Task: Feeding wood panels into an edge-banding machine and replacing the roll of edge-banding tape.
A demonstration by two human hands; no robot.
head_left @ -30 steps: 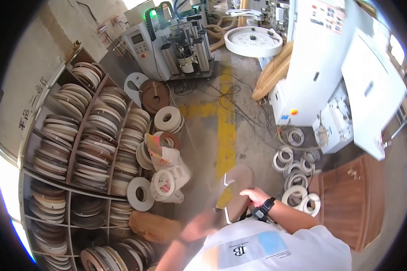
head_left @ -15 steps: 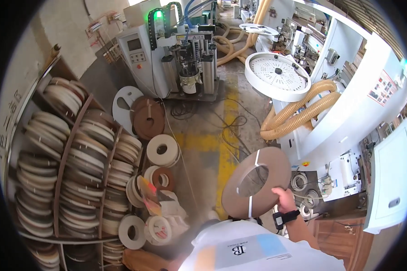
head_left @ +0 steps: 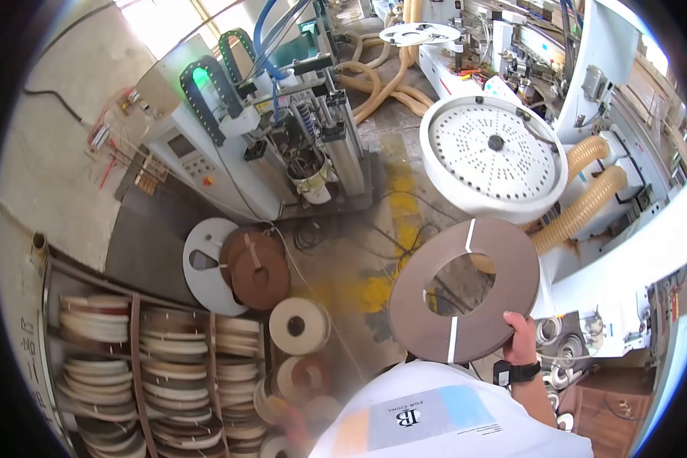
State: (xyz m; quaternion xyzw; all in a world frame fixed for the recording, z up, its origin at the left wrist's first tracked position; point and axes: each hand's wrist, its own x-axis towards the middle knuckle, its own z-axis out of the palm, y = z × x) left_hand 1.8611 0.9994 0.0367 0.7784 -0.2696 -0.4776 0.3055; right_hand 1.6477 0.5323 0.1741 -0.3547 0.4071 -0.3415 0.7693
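Observation:
My right hand point(head_left: 520, 341) grips the lower right rim of a large brown roll of edge banding point(head_left: 504, 267), fingers closed round its edge. Two white straps cross the flat ring, one at the top and one at the bottom. The roll hangs tilted in front of my body, and the floor shows through its wide centre hole. Beyond it stands a white round turntable point(head_left: 466, 183) with rows of small holes and a dark hub. My left hand does not show in the picture.
At left a rack point(head_left: 135, 359) holds several banding rolls. Beside it a cream roll point(head_left: 298, 326) and brown rolls point(head_left: 261, 276) stand on the floor. A grey machine point(head_left: 206, 164) is ahead on the left. Loose cables point(head_left: 427, 233) and ribbed hoses point(head_left: 580, 214) lie ahead and right.
The view has moved forward, so the white turntable and the grey machine look nearer. The brown roll, still in my right hand, sits higher and further right in the picture.

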